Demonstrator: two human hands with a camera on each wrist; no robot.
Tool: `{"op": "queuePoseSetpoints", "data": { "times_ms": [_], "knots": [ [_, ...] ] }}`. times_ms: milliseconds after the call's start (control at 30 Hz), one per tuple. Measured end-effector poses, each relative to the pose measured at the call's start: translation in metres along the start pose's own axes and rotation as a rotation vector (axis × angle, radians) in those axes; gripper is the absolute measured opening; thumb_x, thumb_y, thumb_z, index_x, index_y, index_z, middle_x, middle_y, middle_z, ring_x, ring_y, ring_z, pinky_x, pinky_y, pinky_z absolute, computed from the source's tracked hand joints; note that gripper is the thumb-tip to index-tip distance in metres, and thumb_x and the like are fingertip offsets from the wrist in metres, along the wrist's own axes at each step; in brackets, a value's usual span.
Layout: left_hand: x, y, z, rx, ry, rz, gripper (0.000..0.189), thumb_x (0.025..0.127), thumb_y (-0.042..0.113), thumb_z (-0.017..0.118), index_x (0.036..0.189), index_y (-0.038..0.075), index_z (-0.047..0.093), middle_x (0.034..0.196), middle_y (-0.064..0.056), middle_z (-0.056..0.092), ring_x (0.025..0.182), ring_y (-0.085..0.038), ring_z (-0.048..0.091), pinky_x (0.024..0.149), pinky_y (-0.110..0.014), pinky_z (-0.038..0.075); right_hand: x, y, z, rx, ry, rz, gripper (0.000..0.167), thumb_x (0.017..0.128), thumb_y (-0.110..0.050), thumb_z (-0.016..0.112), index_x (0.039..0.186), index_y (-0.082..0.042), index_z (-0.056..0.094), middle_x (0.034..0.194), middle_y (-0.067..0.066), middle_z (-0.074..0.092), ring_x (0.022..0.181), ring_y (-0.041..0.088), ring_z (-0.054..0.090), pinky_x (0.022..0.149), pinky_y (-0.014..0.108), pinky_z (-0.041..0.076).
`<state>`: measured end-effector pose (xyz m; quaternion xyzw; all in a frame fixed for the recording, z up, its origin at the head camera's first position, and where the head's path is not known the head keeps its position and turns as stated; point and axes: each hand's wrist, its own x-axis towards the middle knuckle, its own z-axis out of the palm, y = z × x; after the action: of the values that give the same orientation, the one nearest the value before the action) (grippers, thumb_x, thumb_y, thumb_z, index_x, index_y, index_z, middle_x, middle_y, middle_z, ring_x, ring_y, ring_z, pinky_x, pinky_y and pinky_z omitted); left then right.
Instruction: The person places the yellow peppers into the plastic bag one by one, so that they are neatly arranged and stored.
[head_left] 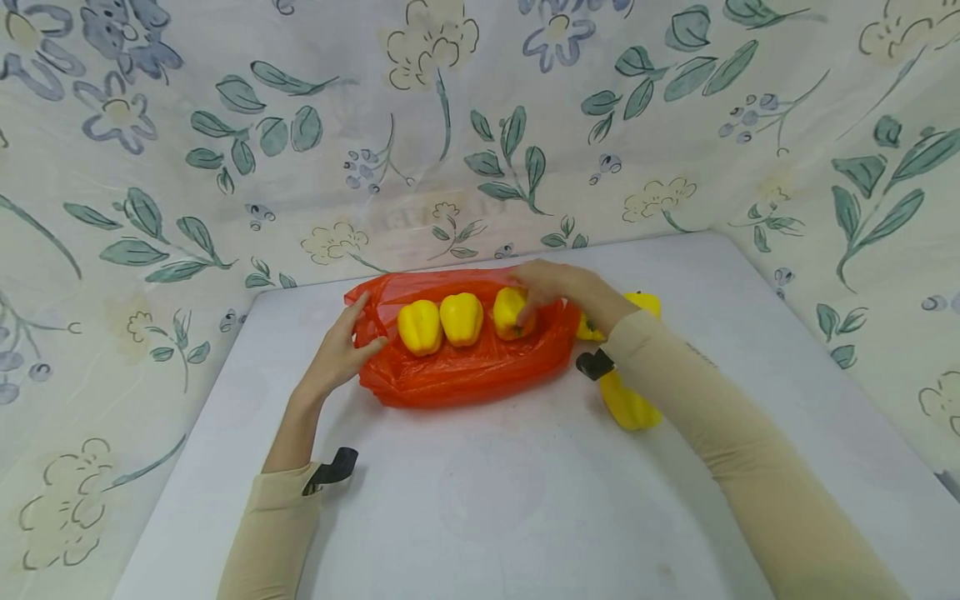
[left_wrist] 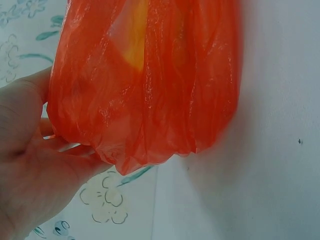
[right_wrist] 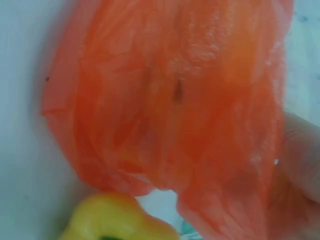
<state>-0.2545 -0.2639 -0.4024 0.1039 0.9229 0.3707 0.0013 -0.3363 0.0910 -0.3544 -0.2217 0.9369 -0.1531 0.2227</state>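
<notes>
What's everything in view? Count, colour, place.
Flat table: one, white, centre
Floral sheeting: count unclear, white/blue/green, around table
Crinkled plastic bag: one, red, on table
Blocky bell peppers: three, yellow, in open bag
Loose bell peppers: at least two, yellow, right of bag
Unidentified strip: one, grey, right edge
Wrist mounts: two, black, one per wrist
Long sleeves: two, beige, forearms
Left grip: one, bare, bag's left end
Right grip: one, bare, at rightmost bagged pepper

Both sleeved arms (head_left: 697, 408) outstretched, hands (head_left: 341, 354) (head_left: 546, 282) turned inward, left thumb (head_left: 372, 343) spread from fingers (head_left: 356, 311).
</notes>
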Motion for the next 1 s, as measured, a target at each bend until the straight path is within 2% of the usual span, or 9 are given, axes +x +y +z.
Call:
{"op": "queuePoseSetpoints", "data": {
  "times_ms": [133,300,433,533,733,1000],
  "knots": [
    [-0.001,0.001,0.001,0.001,0.000,0.001,0.083,0.095,0.018,0.063,0.159,0.024,0.011,0.165,-0.013,0.017,0.148,-0.041,0.023,0.113,-0.062,0.033,-0.015,-0.007,-0.013,-0.081,0.037,-0.067,0.077,0.085,-0.032,0.077,0.148,-0.007,0.041,0.146,0.013,0.050,0.127,0.028,0.050,0.111,0.044,0.044],
    [-0.002,0.002,0.000,0.005,0.009,0.009,0.083,0.095,0.019,0.064,0.159,0.023,0.012,0.164,-0.014,0.018,0.148,-0.041,0.023,0.112,-0.062,0.034,-0.045,-0.013,-0.033,-0.027,0.082,-0.152,0.067,0.087,-0.031,0.074,0.144,-0.007,0.047,0.138,0.014,0.057,0.119,0.027,0.058,0.096,0.039,0.056],
    [-0.001,0.002,-0.001,0.010,0.016,0.011,0.083,0.095,0.021,0.064,0.159,0.024,0.012,0.164,-0.014,0.019,0.146,-0.040,0.026,0.111,-0.061,0.037,-0.074,-0.009,-0.043,-0.063,0.167,-0.202,0.063,0.088,-0.034,0.073,0.142,-0.011,0.052,0.132,0.010,0.062,0.118,0.025,0.060,0.094,0.037,0.057],
    [0.000,0.002,-0.001,0.005,0.012,0.008,0.084,0.095,0.020,0.064,0.159,0.024,0.011,0.164,-0.014,0.018,0.146,-0.040,0.026,0.111,-0.061,0.037,-0.097,-0.002,-0.045,-0.080,0.231,-0.209,0.060,0.088,-0.035,0.072,0.141,-0.014,0.054,0.127,0.008,0.065,0.116,0.024,0.061,0.094,0.038,0.056],
    [-0.001,0.003,0.000,-0.002,0.004,0.016,0.084,0.095,0.021,0.064,0.159,0.023,0.011,0.164,-0.014,0.019,0.146,-0.041,0.027,0.111,-0.061,0.037,-0.134,0.023,-0.033,-0.025,0.310,-0.220,0.054,0.087,-0.027,0.074,0.138,-0.016,0.056,0.119,0.004,0.068,0.110,0.021,0.064,0.092,0.040,0.058],
    [-0.003,0.004,0.001,-0.002,0.007,0.011,0.086,0.094,0.021,0.066,0.159,0.023,0.011,0.164,-0.014,0.018,0.147,-0.041,0.026,0.109,-0.061,0.039,-0.174,0.069,0.008,0.011,0.304,-0.184,0.054,0.087,-0.026,0.074,0.137,-0.016,0.056,0.117,0.005,0.069,0.108,0.022,0.065,0.089,0.041,0.059]
  ]
}}
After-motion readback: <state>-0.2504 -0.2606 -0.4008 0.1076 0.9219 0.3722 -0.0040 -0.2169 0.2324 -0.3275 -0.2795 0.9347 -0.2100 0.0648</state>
